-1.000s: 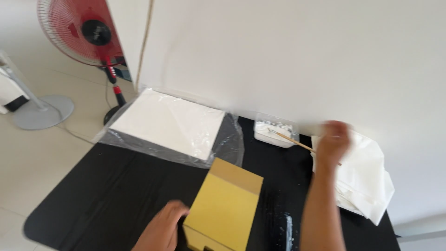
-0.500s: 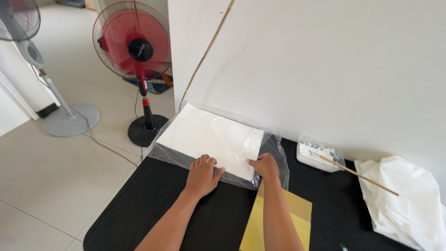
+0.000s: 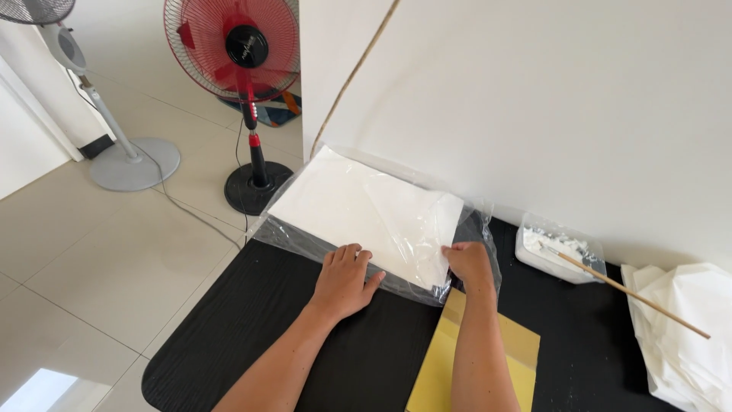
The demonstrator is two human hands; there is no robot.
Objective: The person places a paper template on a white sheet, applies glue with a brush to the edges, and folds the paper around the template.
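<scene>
Closest to me there's a gold sheet of card [image 3: 476,365] lying flat at the near edge of the black table [image 3: 259,320], half under the person's right forearm. Compared with half a second back, not much has shifted: both hands are on the same pack as before. The bigger change is from a second ago, when the right hand was way over by the far right corner near the tub and the left was down on the gold card.

Now the left hand [image 3: 343,281] lies flat, fingers spread and straight, pressing on the near edge of the clear plastic bag [image 3: 381,263] without gripping anything. The right hand [image 3: 467,263] is curled at the bag's near right corner, fingertips pinched on the plastic and the corner of the white paper stack [image 3: 358,210] inside. So the stack sits just beyond both hands, touching them, angled across the far left corner of the table and hanging a little over the left edge.

Off toward the far right edge there's a small clear tub of white paste [image 3: 557,255] with a thin wooden stick [image 3: 633,294] resting in it, and a loose heap of white paper sheets [image 3: 686,328] at the right edge. Past the table on the tiled floor stands a red pedestal fan [image 3: 232,46], with a grey fan stand [image 3: 130,160] further left.
</scene>
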